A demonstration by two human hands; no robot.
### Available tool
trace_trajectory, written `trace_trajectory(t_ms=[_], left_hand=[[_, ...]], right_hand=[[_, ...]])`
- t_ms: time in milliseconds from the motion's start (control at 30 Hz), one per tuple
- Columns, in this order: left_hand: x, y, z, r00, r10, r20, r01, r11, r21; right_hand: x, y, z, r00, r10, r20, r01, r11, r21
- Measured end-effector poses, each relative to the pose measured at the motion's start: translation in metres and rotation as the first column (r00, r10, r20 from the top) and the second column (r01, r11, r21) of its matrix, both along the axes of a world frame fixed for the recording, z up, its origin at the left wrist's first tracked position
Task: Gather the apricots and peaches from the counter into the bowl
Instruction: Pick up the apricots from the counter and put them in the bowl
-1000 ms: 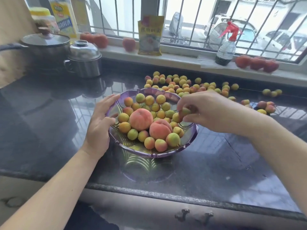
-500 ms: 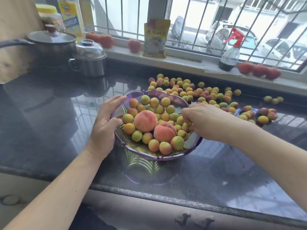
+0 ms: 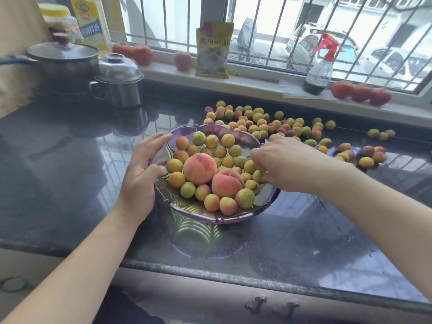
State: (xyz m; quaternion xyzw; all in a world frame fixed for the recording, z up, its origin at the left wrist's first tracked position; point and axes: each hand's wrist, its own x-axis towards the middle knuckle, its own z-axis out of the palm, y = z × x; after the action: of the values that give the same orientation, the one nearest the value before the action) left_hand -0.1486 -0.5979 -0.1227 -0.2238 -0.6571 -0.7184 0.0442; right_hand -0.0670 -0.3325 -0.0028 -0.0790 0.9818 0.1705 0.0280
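Note:
A purple translucent bowl (image 3: 217,218) stands on the dark counter, holding two peaches (image 3: 199,168) and several apricots (image 3: 211,202). My left hand (image 3: 142,174) holds the bowl's left rim, thumb hooked inside and fingers lying along the edge. My right hand (image 3: 287,163) reaches into the bowl's right side, its fingertips curled down around an apricot (image 3: 257,176) among the others. Several more loose apricots (image 3: 261,123) lie on the counter behind the bowl, and a smaller group (image 3: 367,157) lies to the right.
A steel lidded pot (image 3: 119,83) and a dark pan (image 3: 63,59) stand at the back left. On the windowsill are a yellow packet (image 3: 214,50), a spray bottle (image 3: 319,69) and red fruits (image 3: 361,93). The counter's front edge (image 3: 210,270) runs below the bowl.
My right hand carried an apricot from above the bowl's right rim down into the bowl among the fruit. My left hand stayed on the rim.

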Motion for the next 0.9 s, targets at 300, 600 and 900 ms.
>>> trace_trajectory(t_ms=[300,600,900], left_hand=[[0.004,0.001,0.002,1.0,0.012,0.011,-0.012,1.0,-0.021],[-0.005,0.004,0.004,0.963,-0.011,0.268,-0.035,0.986,0.164],[0.025,0.005,0.017,0.981,0.145,0.133,-0.125,0.981,-0.147]], right_hand=[[0.007,0.031,0.002,0.985,-0.112,-0.132,0.055,0.924,-0.377],[0.027,0.096,-0.089,0.738,-0.637,-0.222,0.323,0.623,-0.712],[0.011,0.1,-0.109,0.666,-0.665,-0.338,0.323,0.665,-0.674]])
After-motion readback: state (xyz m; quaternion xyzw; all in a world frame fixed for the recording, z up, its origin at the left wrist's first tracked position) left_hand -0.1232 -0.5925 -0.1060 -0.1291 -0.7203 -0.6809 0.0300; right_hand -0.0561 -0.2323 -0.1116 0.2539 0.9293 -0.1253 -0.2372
